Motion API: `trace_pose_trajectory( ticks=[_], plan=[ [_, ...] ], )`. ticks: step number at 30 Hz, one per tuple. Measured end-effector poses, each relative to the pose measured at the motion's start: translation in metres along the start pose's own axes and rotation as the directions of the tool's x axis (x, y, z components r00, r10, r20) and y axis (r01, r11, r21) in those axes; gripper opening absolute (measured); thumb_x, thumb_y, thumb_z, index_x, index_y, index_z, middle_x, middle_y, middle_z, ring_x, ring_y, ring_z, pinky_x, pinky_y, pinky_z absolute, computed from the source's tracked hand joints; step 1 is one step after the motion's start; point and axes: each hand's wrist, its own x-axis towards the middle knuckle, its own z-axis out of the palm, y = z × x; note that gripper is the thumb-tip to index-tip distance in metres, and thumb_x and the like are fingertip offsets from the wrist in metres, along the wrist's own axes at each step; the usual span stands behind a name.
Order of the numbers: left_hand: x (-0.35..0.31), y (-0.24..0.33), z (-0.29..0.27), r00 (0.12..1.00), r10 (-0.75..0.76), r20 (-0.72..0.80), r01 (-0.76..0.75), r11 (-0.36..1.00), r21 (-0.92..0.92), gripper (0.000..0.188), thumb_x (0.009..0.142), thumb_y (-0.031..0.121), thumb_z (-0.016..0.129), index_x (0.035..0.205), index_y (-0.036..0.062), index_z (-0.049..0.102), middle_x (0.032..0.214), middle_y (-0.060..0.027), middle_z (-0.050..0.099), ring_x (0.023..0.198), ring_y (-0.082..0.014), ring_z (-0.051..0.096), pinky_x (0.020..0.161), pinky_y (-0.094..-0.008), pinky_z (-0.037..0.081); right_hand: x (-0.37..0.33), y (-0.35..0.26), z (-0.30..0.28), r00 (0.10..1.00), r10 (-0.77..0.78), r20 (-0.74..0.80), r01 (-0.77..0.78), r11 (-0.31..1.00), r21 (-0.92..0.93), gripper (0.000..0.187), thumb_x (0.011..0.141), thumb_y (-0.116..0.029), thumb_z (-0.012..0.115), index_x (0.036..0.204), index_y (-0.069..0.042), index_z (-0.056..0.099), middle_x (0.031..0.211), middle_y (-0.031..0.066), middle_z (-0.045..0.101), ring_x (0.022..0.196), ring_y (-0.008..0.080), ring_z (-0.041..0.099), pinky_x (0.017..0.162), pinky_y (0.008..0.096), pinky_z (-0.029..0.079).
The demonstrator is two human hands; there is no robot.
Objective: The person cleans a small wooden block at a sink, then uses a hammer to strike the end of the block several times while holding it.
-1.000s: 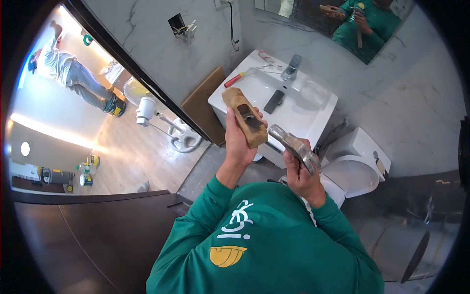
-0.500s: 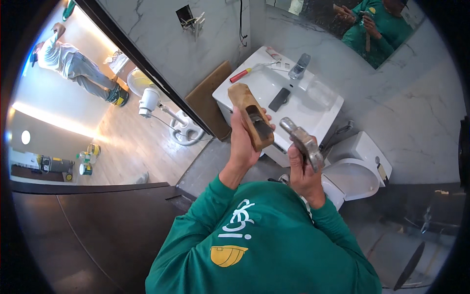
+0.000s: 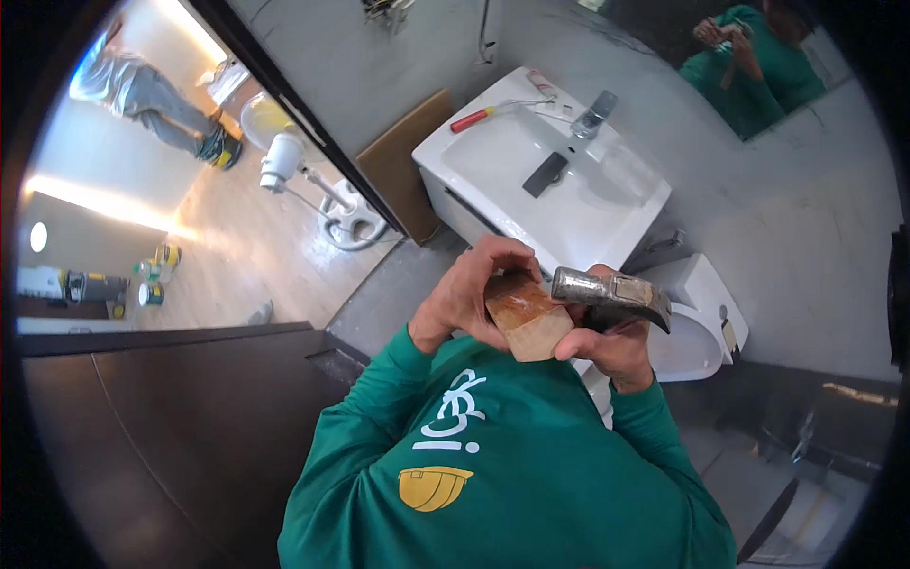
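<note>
A wooden hand plane (image 3: 529, 321) is held end-on in front of my chest, its pale end face toward me; its blade opening is hidden. Wrapped round its left side, my left hand (image 3: 479, 292) is closed on it. My right hand (image 3: 614, 349) grips a claw hammer (image 3: 611, 296), whose worn metal head lies level just right of the plane. The thumb of that hand presses against the plane's right edge. Most of the hammer's handle is out of sight beneath the hand.
Beyond my hands stands a white washbasin (image 3: 531, 213) with a chrome faucet (image 3: 595, 114), a dark block (image 3: 545, 175) and a red-handled tool (image 3: 472, 119). A toilet (image 3: 687, 341) is at right. Through the doorway at left are a white fan (image 3: 282, 161) and another person (image 3: 142, 95).
The plane has come down toward my chest and turned from lengthwise to end-on. The hammer has swung round so its head lies level, and my right thumb now touches the plane.
</note>
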Motion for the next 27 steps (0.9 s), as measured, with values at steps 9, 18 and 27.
trace_pose_trajectory(
  ticks=[9, 18, 27],
  plan=[
    [-0.042, 0.006, -0.014, 0.960, -0.182, -0.215, 0.141, 0.971, -0.192, 0.097, 0.057, 0.022, 0.106, 0.133, 0.0035, 0.050, 0.125, -0.0091, 0.060, 0.118, -0.0184, 0.062, 0.105, -0.0359, 0.052, 0.030, 0.007, 0.027, 0.984, 0.103, 0.146, -0.095, 0.994, -0.060, 0.055, 0.065, -0.002, 0.101, 0.111, 0.001, 0.071, 0.087, -0.0022, 0.063, 0.080, 0.0068, 0.058, 0.068, 0.0236, 0.045],
    [-0.114, 0.026, -0.037, 0.805, -0.311, -0.505, 0.271, 0.950, -0.154, 0.083, 0.074, 0.017, 0.097, 0.141, 0.0049, 0.049, 0.133, -0.0100, 0.061, 0.124, -0.0194, 0.061, 0.110, -0.0361, 0.049, 0.062, 0.036, 0.082, 0.839, 0.386, 0.383, -0.307, 0.918, -0.252, 0.050, 0.076, -0.005, 0.095, 0.120, -0.004, 0.073, 0.088, -0.0063, 0.064, 0.078, 0.0043, 0.056, 0.070, 0.0219, 0.047],
    [-0.184, 0.048, -0.035, 0.640, -0.263, -0.722, 0.304, 0.950, -0.076, 0.092, 0.070, 0.012, 0.098, 0.146, 0.0052, 0.047, 0.137, -0.0093, 0.060, 0.127, -0.0181, 0.060, 0.111, -0.0341, 0.048, 0.074, 0.073, 0.124, 0.714, 0.426, 0.555, -0.303, 0.903, -0.304, 0.049, 0.082, -0.014, 0.094, 0.124, -0.004, 0.070, 0.092, -0.0064, 0.065, 0.083, 0.0031, 0.057, 0.071, 0.0203, 0.048]
  ],
)
